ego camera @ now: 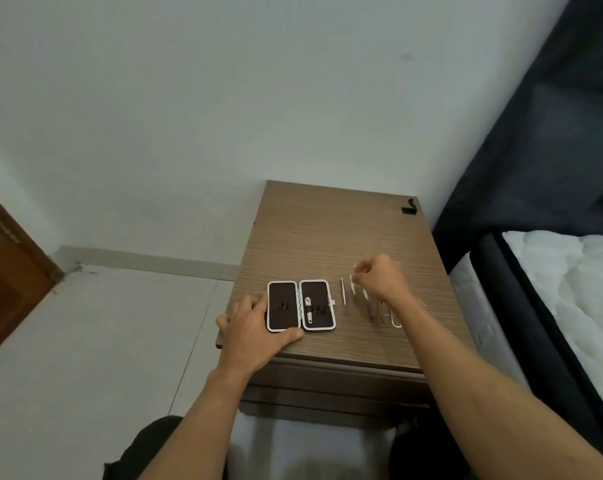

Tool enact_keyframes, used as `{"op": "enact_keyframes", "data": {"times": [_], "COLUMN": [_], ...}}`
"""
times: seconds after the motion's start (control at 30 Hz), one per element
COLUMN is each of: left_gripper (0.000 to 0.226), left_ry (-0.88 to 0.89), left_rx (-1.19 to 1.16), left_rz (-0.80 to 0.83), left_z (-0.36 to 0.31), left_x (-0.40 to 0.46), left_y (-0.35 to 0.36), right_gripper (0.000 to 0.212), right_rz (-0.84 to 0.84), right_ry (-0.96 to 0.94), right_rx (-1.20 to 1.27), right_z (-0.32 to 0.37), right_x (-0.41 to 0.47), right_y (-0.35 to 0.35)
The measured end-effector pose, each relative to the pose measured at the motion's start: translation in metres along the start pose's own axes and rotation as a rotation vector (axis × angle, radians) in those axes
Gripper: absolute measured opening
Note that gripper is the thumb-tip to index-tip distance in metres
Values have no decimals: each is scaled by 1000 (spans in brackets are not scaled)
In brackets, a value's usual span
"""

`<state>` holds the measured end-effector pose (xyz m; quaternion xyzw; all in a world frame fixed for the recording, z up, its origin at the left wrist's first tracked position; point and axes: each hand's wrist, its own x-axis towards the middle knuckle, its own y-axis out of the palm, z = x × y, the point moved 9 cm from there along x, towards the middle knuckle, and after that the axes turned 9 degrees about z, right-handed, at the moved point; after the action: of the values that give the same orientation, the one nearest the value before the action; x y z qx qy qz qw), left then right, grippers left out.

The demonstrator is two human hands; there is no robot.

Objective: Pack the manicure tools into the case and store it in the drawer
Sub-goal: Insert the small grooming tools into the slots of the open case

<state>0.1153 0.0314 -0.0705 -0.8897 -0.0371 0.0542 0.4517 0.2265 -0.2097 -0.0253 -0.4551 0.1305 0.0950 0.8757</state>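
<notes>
The manicure case lies open flat on the wooden nightstand, dark inside with a white rim. A nail clipper sits in its right half. My left hand rests against the case's left edge, fingers spread, thumb along the front rim. Right of the case several thin metal tools lie in a row on the wood. My right hand hovers over them with fingers curled together; whether it pinches a tool is hidden by blur. Part of the row is covered by my right wrist.
A small black clip sits at the nightstand's far right corner. Drawer fronts show below the top's near edge. A bed with a white mattress stands close on the right. A wall is behind, a brown door at left.
</notes>
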Motion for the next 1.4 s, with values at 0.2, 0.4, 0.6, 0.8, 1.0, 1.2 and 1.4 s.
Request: {"op": "enact_keyframes", "data": {"times": [0.2, 0.4, 0.6, 0.8, 1.0, 1.2, 1.4], "left_gripper": [75, 72, 70, 68, 70, 69, 66], "left_ry": [-4, -16, -30, -26, -26, -21, -74], "left_rx": [3, 8, -3, 2, 6, 5, -83], "left_rz": [-2, 17, 58, 61, 50, 30, 43], "left_z": [-4, -7, -9, -6, -4, -2, 4], "left_x": [-4, -8, -6, -5, -3, -3, 5], "left_y": [0, -2, -1, -1, 0, 0, 0], "right_gripper": [21, 19, 16, 15, 15, 17, 14], "right_rz": [32, -47, 200, 518, 526, 441, 307], "right_ry": [285, 248, 336, 135, 100, 153, 146], "right_rx": [-164, -174, 356, 437, 346, 377, 390], "right_z": [-65, -68, -94, -30, -2, -2, 0], "right_x": [-31, -45, -54, -77, -74, -67, -59], "right_y": [-12, -7, 5, 39, 79, 86, 79]}}
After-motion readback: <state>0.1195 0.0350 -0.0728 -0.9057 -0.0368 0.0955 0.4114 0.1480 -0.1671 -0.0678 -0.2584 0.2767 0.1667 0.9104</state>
